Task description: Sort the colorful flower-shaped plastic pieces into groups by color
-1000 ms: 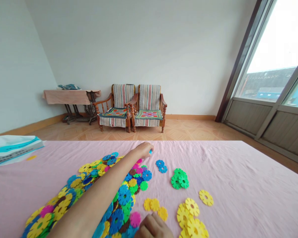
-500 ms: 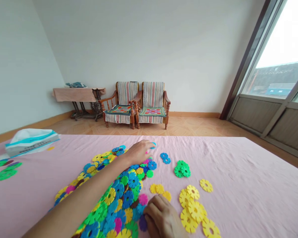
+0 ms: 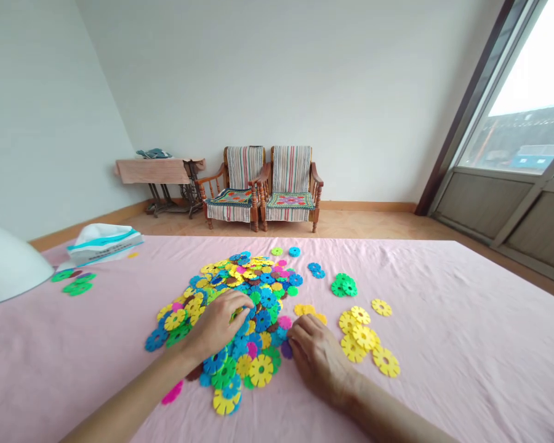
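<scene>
A big heap of flat plastic flower discs (image 3: 240, 295) in blue, yellow, green, pink and brown lies on the pink cloth (image 3: 443, 344). My left hand (image 3: 219, 323) rests on the heap's near middle, fingers curled down onto the discs. My right hand (image 3: 318, 357) sits at the heap's right edge, fingers bent, tips touching a purple disc (image 3: 286, 351). Sorted groups lie to the right: yellow discs (image 3: 367, 341), green discs (image 3: 344, 286), blue discs (image 3: 314, 269).
A white and teal bag (image 3: 104, 241) and loose green discs (image 3: 76, 284) lie at the left. A white curved object (image 3: 7, 267) is at the far left edge. Beyond the cloth stand two wooden armchairs (image 3: 263, 191), a small table (image 3: 159, 175) and a large window (image 3: 526, 123).
My left hand has pulled back from the heap's far edge to its near middle. My right hand has slid forward along the heap's right side. The view has tilted down and to the left.
</scene>
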### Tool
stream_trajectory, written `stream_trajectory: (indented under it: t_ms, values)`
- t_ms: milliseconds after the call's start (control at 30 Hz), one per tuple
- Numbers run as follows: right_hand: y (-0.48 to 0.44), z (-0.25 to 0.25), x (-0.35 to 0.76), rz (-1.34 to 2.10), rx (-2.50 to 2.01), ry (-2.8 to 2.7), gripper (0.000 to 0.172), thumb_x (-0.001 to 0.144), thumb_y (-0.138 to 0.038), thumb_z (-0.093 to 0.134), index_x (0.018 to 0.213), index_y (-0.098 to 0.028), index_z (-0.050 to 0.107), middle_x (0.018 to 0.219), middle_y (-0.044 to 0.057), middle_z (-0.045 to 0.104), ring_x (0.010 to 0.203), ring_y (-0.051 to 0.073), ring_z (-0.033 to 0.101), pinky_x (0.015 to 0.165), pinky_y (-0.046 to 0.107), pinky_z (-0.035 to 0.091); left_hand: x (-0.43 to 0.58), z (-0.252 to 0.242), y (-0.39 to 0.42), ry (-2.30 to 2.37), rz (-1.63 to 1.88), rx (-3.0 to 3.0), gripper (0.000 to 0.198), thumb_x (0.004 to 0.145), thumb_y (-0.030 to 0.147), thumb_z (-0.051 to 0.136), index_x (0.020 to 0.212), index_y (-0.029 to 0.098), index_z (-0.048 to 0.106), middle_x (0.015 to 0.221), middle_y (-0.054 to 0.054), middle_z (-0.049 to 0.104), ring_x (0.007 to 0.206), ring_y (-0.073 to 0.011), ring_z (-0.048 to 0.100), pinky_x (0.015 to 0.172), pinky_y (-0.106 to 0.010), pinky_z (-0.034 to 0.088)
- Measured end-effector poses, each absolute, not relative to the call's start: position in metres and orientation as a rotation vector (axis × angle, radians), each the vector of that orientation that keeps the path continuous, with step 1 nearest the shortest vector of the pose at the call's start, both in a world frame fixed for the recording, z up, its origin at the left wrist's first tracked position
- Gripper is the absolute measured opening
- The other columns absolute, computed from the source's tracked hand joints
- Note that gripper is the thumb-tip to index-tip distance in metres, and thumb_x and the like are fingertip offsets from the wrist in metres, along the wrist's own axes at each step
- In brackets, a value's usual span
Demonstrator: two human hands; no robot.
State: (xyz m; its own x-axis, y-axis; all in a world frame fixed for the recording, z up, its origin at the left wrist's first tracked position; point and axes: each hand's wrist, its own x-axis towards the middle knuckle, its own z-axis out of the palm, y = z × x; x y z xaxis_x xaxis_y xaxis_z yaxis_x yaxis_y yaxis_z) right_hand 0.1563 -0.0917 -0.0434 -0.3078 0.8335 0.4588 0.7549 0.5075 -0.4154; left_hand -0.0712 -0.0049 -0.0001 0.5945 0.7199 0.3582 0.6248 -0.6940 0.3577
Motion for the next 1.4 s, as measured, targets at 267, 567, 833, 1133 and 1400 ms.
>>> stream_trajectory:
  t_ms: [267,567,833,1133,1400]
  values:
    - [-0.091,-0.039,0.155,0.087,-1.361,-2.16,0.016,0.088,-0.009,0.045,0.082,-0.018,0.057,0.086,0.006,0.057,0.081,0.019,0.051,0.071,0.031,0.042,-0.072,-0.02,-0.015,1.026,0.824,2.78,0.016,0.09,0.017,0.05,0.093,0.021,0.065,0.097,-0.003,0.067,0.097,-0.0191,0.058,0.09,-0.037,0.045]
    - [-0.073,-0.024,0.126,0.193,-1.382,-2.047,0.039,0.08,-0.019,0.062,0.118,-0.02,0.055,0.108,0.008,0.057,0.1,0.023,0.05,0.087,0.037,0.043,-0.077,-0.026,-0.016,1.0,0.845,2.818,0.018,0.09,0.016,0.05,0.097,0.021,0.066,0.102,-0.004,0.066,0.1,-0.0196,0.058,0.094,-0.04,0.045]
    - [-0.06,-0.031,0.115,0.035,-1.395,-2.204,0.017,0.087,-0.022,0.059,0.103,-0.023,0.063,0.097,0.005,0.062,0.092,0.022,0.052,0.081,0.033,0.043,-0.079,-0.029,-0.015,0.985,0.871,2.831,0.021,0.089,0.013,0.05,0.1,0.023,0.065,0.106,-0.004,0.066,0.103,-0.0198,0.058,0.096,-0.042,0.046]
    - [-0.043,-0.026,0.147,-0.088,-1.517,-1.99,0.022,0.092,-0.017,0.044,0.08,-0.02,0.062,0.081,0.004,0.062,0.078,0.017,0.055,0.071,0.026,0.039,-0.08,-0.027,-0.016,0.974,0.867,2.845,0.021,0.089,0.015,0.049,0.101,0.021,0.065,0.106,-0.005,0.066,0.103,-0.0199,0.058,0.095,-0.041,0.047]
    - [0.019,-0.027,0.219,-0.023,-1.997,-1.64,0.02,0.082,-0.015,0.048,0.071,-0.017,0.064,0.067,0.005,0.064,0.062,0.016,0.057,0.055,0.024,0.031,-0.079,-0.024,-0.019,1.0,0.827,2.826,0.023,0.088,0.012,0.048,0.101,0.021,0.065,0.104,-0.005,0.066,0.102,-0.02,0.058,0.095,-0.042,0.047]
